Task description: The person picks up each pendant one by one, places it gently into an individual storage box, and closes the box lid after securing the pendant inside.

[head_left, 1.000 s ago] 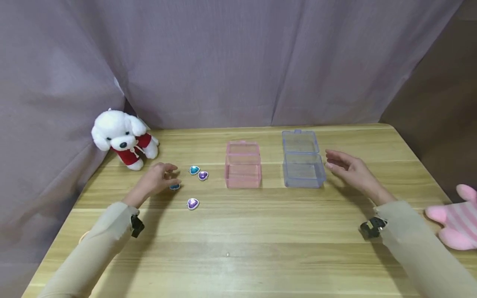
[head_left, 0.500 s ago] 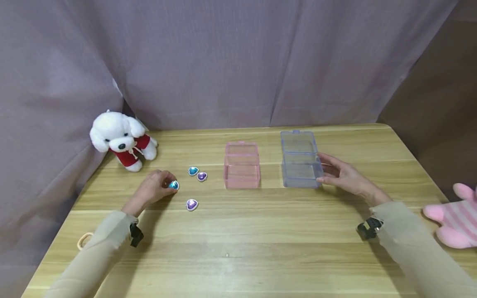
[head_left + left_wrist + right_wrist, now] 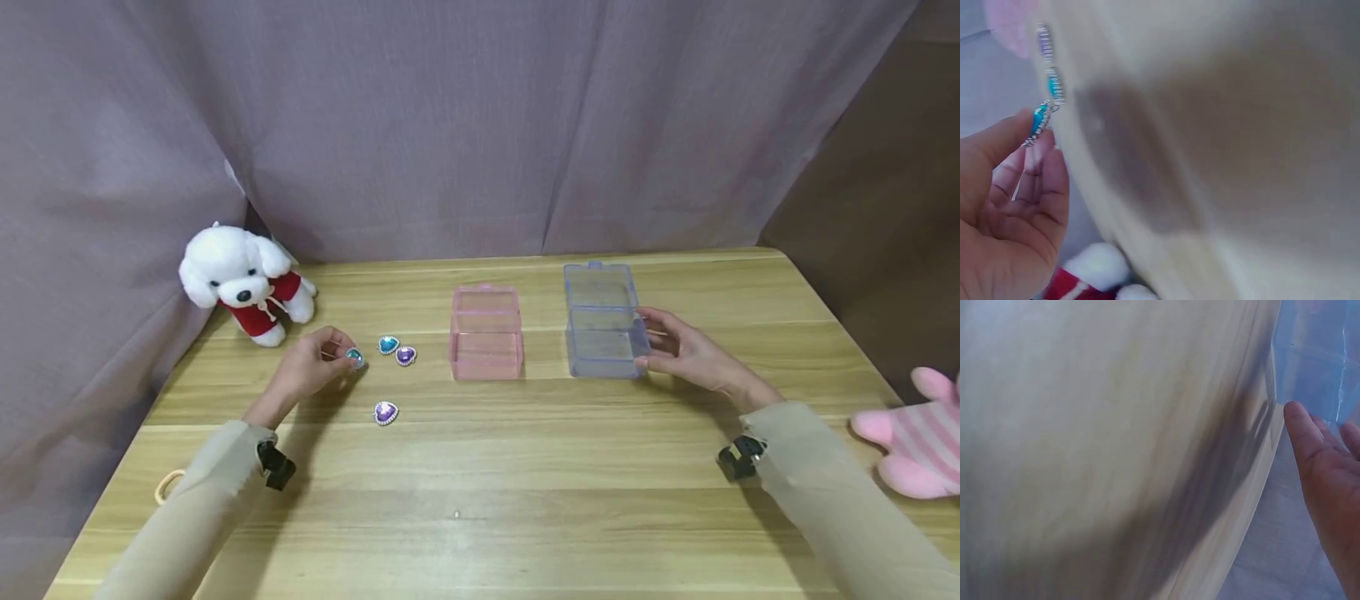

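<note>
My left hand [image 3: 318,364] pinches a blue heart-shaped gem [image 3: 355,358] with a silver beaded rim between thumb and fingertips, raised off the table; the left wrist view shows the same gem [image 3: 1038,120] close up. Just right of it lie another blue heart gem [image 3: 388,344] and a purple one [image 3: 406,356], side by side. A second purple heart gem [image 3: 386,413] lies nearer the front. With thumb and fingers extended, my right hand [image 3: 686,354] touches the right side of a clear bluish plastic box [image 3: 607,367], its lid raised at the back.
Left of the bluish box stands a clear pink box [image 3: 486,371], lid also raised. A white plush dog [image 3: 243,279] in red sits at the back left. A pink striped plush toy [image 3: 918,437] lies at the right edge, a beige ring [image 3: 167,487] by the left sleeve.
My left hand has taken hold of the blue gem and lifted it slightly off the table. My right hand has moved left from beside the bluish box to touch its side.
</note>
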`<move>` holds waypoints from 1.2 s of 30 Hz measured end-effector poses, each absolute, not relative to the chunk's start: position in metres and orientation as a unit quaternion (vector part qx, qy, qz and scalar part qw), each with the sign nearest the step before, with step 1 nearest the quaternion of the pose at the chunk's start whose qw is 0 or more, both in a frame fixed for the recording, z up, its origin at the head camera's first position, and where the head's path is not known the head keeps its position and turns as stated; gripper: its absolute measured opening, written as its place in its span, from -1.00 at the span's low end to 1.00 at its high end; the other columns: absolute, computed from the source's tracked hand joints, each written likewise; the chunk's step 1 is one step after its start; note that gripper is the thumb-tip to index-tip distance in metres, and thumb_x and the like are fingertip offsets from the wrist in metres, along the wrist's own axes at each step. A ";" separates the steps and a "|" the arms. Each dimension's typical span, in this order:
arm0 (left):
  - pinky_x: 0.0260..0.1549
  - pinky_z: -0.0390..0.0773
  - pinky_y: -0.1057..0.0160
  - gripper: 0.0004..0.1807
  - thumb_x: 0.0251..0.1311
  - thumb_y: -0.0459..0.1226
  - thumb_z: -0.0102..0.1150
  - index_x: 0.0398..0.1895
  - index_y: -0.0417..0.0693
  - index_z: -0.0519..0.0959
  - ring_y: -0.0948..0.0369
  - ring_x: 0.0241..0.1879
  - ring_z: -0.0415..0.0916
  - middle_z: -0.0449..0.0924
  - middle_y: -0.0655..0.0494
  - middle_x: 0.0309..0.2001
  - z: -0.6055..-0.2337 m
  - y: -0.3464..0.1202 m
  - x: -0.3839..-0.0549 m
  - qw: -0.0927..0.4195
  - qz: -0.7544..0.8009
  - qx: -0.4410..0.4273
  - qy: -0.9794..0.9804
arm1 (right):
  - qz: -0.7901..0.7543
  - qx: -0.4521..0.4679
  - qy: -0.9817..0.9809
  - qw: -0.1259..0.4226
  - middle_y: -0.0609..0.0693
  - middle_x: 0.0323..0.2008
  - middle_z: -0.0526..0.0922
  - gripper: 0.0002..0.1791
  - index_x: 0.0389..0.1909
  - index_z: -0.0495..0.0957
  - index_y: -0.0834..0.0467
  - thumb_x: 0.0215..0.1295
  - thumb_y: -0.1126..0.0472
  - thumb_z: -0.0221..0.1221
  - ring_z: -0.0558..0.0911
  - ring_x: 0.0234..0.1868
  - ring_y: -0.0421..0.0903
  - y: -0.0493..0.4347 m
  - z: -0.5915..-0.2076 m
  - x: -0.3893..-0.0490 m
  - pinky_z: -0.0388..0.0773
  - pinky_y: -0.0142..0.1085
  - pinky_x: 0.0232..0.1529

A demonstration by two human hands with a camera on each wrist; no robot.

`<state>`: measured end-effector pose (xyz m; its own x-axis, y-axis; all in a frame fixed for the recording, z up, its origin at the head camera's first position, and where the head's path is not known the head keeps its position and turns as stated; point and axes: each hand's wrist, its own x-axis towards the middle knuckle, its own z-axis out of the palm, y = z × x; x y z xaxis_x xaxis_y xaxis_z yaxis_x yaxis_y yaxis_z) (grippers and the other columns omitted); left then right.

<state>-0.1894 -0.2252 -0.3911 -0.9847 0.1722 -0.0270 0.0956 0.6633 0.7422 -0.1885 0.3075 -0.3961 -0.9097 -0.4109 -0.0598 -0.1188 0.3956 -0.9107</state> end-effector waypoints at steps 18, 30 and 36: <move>0.00 0.58 0.09 -0.66 0.18 -0.44 0.17 0.05 -0.29 0.48 0.31 -0.42 0.58 0.57 0.11 -0.35 -0.348 -0.025 -0.243 0.232 0.667 0.079 0.704 | -0.524 -0.163 0.825 0.138 0.47 0.34 0.04 -0.11 0.40 -0.15 0.39 0.18 0.41 0.20 0.14 0.31 0.40 0.308 -0.396 -0.189 0.32 -0.58 0.14; 0.13 0.48 0.05 -0.68 0.21 -0.41 0.15 0.04 -0.27 0.50 0.15 -0.21 0.59 0.58 0.03 -0.25 -0.358 0.052 -0.253 0.319 0.636 0.138 0.689 | -0.531 -0.161 0.820 0.138 0.49 0.31 0.09 -0.11 0.39 -0.13 0.38 0.17 0.40 0.22 0.17 0.30 0.40 0.309 -0.398 -0.190 0.38 -0.46 0.16; 0.06 0.54 0.09 -0.69 0.21 -0.42 0.14 0.03 -0.26 0.53 0.26 -0.38 0.55 0.59 -0.04 -0.22 -0.364 0.077 -0.255 0.328 0.616 0.148 0.701 | -0.523 -0.158 0.825 0.143 0.47 0.33 0.07 -0.12 0.40 -0.14 0.35 0.20 0.38 0.21 0.16 0.32 0.39 0.309 -0.399 -0.190 0.35 -0.26 0.23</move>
